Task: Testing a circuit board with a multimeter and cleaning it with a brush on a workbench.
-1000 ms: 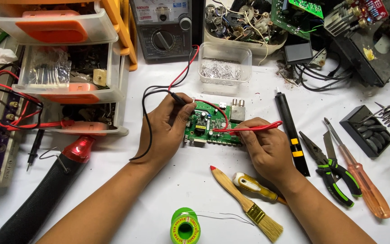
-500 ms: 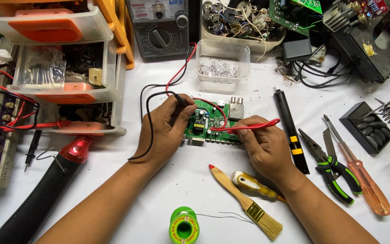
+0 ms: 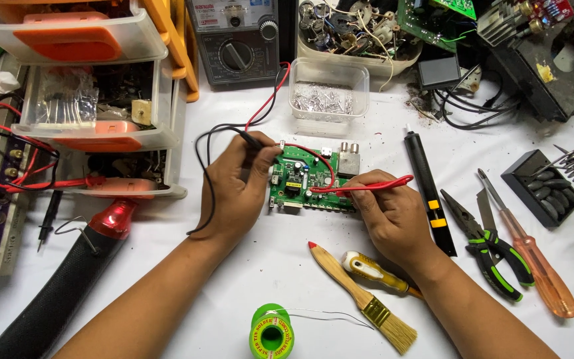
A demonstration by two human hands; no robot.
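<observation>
Here, at frame centre on the white surface (image 3: 247,279), lies a flat green circuit board (image 3: 303,183). The left hand (image 3: 237,189) pinches a slim black probe (image 3: 252,139) at the board's left edge; the right hand (image 3: 390,216) grips a glossy red probe (image 3: 367,187) in closed fingers.

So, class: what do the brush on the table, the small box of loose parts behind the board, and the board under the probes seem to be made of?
Brush: plain wooden handle, shiny brass-coloured metal band, pale bristles, probably natural fibre. Box: clear plastic, since its contents show through the walls. Circuit board: green glossy laminate, likely fibreglass, carrying metal sockets. The left hand holds a black probe and the right hand a red one.
</observation>
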